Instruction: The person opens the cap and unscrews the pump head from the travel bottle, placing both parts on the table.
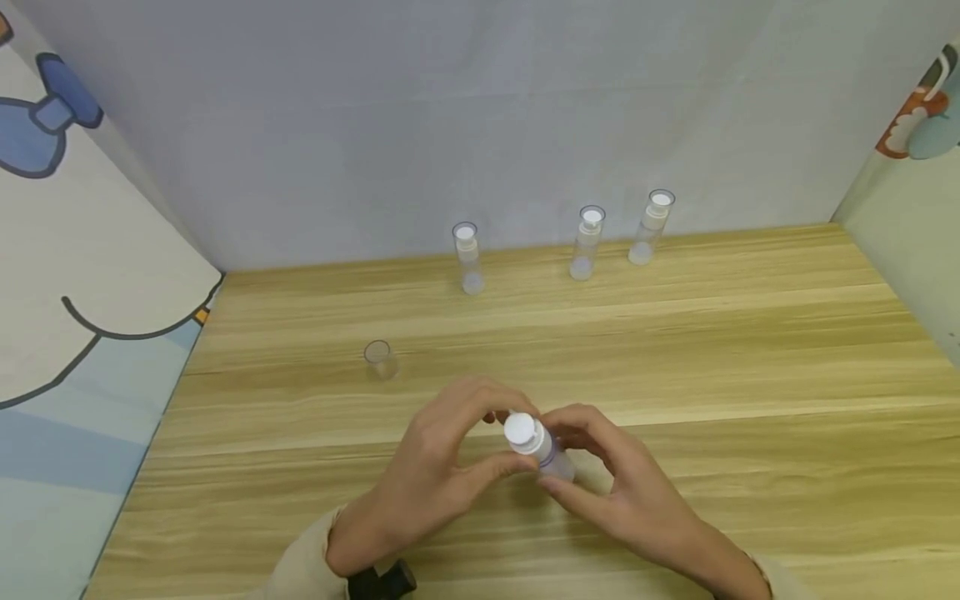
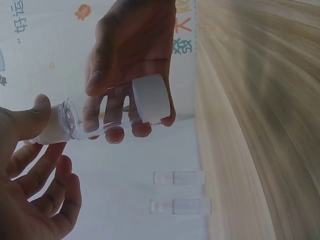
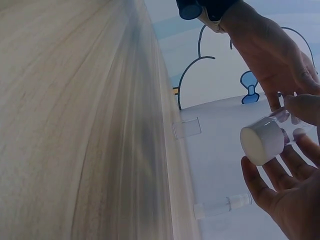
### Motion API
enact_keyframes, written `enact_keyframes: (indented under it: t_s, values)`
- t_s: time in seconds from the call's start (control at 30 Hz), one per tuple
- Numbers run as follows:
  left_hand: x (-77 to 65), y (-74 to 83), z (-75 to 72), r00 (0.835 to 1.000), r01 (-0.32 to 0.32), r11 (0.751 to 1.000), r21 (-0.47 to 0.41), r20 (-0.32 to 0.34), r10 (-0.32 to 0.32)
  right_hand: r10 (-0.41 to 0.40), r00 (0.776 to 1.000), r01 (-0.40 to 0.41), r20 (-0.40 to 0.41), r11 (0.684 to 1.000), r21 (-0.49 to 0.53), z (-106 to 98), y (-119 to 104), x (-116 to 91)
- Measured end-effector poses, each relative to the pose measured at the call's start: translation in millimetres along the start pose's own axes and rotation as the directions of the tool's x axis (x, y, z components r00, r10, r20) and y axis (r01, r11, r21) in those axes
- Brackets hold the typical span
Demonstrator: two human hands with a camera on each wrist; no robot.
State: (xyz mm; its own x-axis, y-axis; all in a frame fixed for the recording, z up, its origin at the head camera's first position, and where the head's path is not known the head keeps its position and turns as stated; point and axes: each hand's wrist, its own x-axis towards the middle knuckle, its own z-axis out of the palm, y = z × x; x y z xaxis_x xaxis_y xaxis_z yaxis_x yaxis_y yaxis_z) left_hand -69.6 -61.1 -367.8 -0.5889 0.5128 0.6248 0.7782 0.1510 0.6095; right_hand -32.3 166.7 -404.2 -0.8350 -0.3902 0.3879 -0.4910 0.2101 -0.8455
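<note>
My left hand [image 1: 442,467] pinches the white pump top [image 1: 522,430] of a small clear bottle between thumb and fingers. Lower down, my right hand [image 1: 630,492] holds the bottle's clear body [image 1: 558,467]. In the left wrist view the bottle is tilted above the table, its thick white base [image 2: 152,99] by the right hand's fingers; that base [image 3: 262,141] also shows in the right wrist view. A loose clear cap [image 1: 381,361] stands on the table, left of and beyond my hands. Part of the pump is hidden behind my left fingers.
Along the table's back edge stand three similar capped bottles, one left [image 1: 468,258], one in the middle [image 1: 587,242] and one right [image 1: 651,227]. A pale cloth wall [image 1: 480,125] rises behind the wood-grain table [image 1: 750,350]. Printed cloths flank both sides.
</note>
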Motion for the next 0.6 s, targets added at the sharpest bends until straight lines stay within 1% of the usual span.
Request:
enact_keyframes:
  t_s: [0.13, 0.23, 0.3, 0.43, 0.57, 0.6]
  values:
    - [0.0, -0.6, 1.6, 0.999, 0.049, 0.999, 0.016, -0.012, -0.049, 0.006, 0.999, -0.008, -0.033, 0.999, -0.042, 2.8, 1.0, 2.8]
    - [-0.1, -0.7, 3.1, 0.996, 0.09, 0.995, 0.041, -0.006, -0.09, 0.008, 0.999, -0.011, -0.046, 0.998, -0.06, 4.7, 2.5, 4.7]
    - [-0.3, -0.8, 4.2, 0.994, 0.106, 0.993, 0.053, -0.001, -0.106, 0.01, 0.999, -0.014, -0.05, 0.998, -0.067, 5.7, 2.8, 5.5]
    - [-0.9, -1.1, 5.9, 0.994, 0.112, 0.992, 0.054, -0.002, -0.112, 0.017, 0.998, -0.021, -0.054, 0.997, -0.069, 6.6, 2.8, 6.2]
    - [-1.0, -1.1, 7.1, 0.994, 0.113, 0.993, 0.038, -0.015, -0.112, -0.013, 0.998, 0.007, -0.063, 0.996, -0.086, 6.7, 3.8, 7.1]
    - [-1.0, -0.9, 7.4, 0.993, 0.113, 0.993, 0.033, -0.018, -0.113, -0.006, 0.998, 0.0, -0.067, 0.996, -0.087, 6.8, 3.6, 7.1]
